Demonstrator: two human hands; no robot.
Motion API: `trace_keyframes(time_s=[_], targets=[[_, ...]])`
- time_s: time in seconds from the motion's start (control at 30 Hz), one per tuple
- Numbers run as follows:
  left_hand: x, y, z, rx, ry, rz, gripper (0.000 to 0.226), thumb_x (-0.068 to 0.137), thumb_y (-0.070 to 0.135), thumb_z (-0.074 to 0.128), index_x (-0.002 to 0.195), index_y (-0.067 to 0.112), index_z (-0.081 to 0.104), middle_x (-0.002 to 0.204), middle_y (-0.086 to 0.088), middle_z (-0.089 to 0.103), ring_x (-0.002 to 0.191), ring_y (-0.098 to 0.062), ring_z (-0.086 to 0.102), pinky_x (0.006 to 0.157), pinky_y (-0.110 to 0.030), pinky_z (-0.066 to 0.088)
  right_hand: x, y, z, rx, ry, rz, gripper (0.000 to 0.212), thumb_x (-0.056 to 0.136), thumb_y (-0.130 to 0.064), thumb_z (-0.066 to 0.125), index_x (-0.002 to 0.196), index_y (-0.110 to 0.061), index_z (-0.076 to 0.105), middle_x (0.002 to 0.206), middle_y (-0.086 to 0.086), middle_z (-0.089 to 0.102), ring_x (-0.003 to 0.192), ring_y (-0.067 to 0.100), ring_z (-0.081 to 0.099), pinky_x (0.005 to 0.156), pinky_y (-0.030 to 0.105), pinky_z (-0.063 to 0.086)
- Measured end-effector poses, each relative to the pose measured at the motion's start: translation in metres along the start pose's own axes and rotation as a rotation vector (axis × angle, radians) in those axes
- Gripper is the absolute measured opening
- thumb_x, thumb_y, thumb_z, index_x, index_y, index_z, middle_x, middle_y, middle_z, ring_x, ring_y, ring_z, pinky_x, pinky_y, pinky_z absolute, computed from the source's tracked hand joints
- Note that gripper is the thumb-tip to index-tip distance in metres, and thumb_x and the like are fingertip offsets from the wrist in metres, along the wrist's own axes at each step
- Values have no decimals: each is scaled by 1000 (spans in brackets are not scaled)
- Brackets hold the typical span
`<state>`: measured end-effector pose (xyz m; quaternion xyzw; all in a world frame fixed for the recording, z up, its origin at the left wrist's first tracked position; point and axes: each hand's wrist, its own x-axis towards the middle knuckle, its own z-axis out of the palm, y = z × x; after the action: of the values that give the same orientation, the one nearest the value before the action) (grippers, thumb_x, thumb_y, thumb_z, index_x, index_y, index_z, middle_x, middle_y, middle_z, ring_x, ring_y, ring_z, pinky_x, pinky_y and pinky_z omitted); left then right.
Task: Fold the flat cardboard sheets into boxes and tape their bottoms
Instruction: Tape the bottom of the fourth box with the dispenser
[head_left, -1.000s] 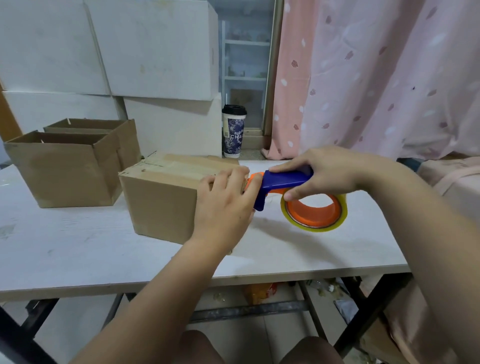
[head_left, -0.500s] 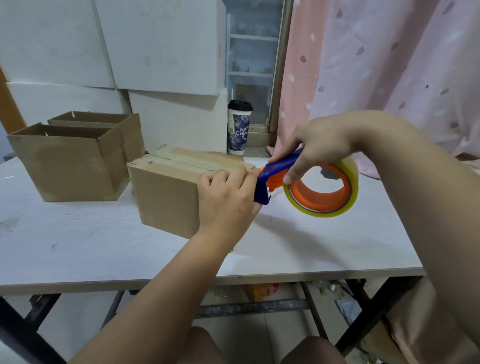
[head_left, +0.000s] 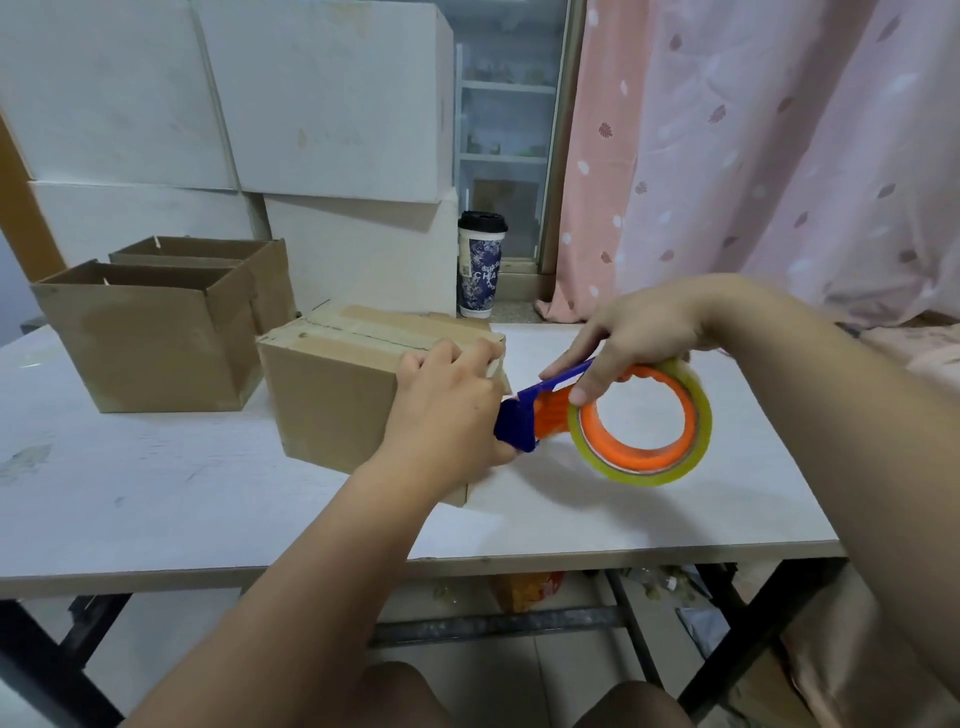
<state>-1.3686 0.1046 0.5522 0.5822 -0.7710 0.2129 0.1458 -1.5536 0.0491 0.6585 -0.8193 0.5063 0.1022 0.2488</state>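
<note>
Both are full: left grip (head_left: 447, 410) curls over the box (head_left: 332, 395) at its corner, where we judge it light but stiff; right grip (head_left: 639, 332) holds the dispenser (head_left: 519, 426).

your left hand (head_left: 447, 410) grips the near corner of the cardboard box (head_left: 327, 400), back of the hand to the camera, fingers (head_left: 467, 358) curled over the top edge, thumb low and mostly hidden. your left forearm (head_left: 311, 597) rises bare from the bottom of the frame, angled up and to the right. your right hand (head_left: 639, 332) reaches in from the right, wrist bent downward, holding the tape dispenser (head_left: 639, 421) from above: forefinger stretched along the handle, thumb (head_left: 584, 389) pressed on the roll's rim. your right forearm (head_left: 857, 415), also bare, slants down the right side. the two hands sit just beside each other, skin apart.
</note>
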Motion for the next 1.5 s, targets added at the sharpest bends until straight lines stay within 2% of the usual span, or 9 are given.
trace_keyframes(time_s=[0.17, 0.33, 0.67, 0.87, 1.03, 1.17, 1.23, 1.37, 1.5], targets=[[0, -10, -14, 33, -182, 103, 73, 60, 81, 55, 118, 38, 57, 147, 10, 22, 116, -22, 33, 92, -37, 33, 1, 38, 33, 351, -125, -63, 46, 64, -47, 74, 98, -18, 73, 74, 6, 48, 66, 19, 42, 52, 25, 38], [1, -17, -20, 20, -201, 156, 105, 57, 84, 48, 145, 46, 3, 150, 9, 21, 115, -21, 37, 98, -37, 35, 9, 70, 69, 764, -264, -77, 33, 67, -42, 73, 79, -14, 62, 65, 3, 45, 54, 12, 39, 48, 21, 36], [10, -28, -14, 148, -132, 292, 75, 82, 72, 26, 147, 38, 13, 149, 9, 24, 107, -18, 40, 94, -30, 37, 17, 97, 105, 1189, -733, -104, 34, 70, -51, 77, 77, -18, 69, 67, -7, 54, 51, 1, 47, 51, 12, 36], [10, -23, -4, 167, -68, 141, 71, 91, 50, 38, 150, 28, 4, 154, -2, 15, 124, -23, 35, 101, -34, 31, 19, 109, 114, 1377, -574, -139, 36, 65, -44, 84, 78, -13, 73, 65, -1, 60, 49, 6, 52, 50, 14, 39], [12, -15, -2, 79, -15, 74, 46, 93, 33, 30, 138, 25, 40, 135, 0, 45, 111, -24, 49, 91, -34, 31, 19, 114, 116, 1500, -376, -175, 40, 56, -39, 91, 76, -9, 73, 61, 5, 60, 44, 11, 53, 45, 18, 44], [10, -15, -5, 62, -11, 86, 39, 95, 33, 30, 120, 26, 59, 136, -2, 47, 104, -25, 52, 92, -33, 32, 18, 117, 115, 1514, -301, -215, 40, 57, -42, 90, 77, -12, 74, 62, 4, 61, 44, 10, 53, 48, 18, 42], [7, -20, -10, -4, -23, 93, 37, 96, 35, 33, 122, 32, 58, 140, 0, 45, 105, -24, 52, 94, -32, 32, 16, 116, 112, 1511, -280, -258, 38, 61, -45, 87, 78, -13, 74, 62, 2, 62, 45, 9, 53, 49, 17, 41], [-6, -28, -21, -169, -29, 56, 52, 95, 38, 39, 145, 37, 23, 131, 6, 54, 110, -21, 52, 91, -32, 34, 11, 112, 102, 1490, -151, -333, 37, 62, -51, 84, 74, -17, 75, 59, -1, 62, 45, 6, 52, 51, 17, 39], [-23, -30, -33, -293, 40, -47, 47, 92, 48, 46, 136, 35, 44, 123, 12, 60, 112, -14, 51, 82, -27, 35, 9, 97, 90, 1495, -144, -438, 34, 69, -50, 80, 77, -17, 74, 63, -1, 62, 47, 7, 51, 51, 17, 38]])
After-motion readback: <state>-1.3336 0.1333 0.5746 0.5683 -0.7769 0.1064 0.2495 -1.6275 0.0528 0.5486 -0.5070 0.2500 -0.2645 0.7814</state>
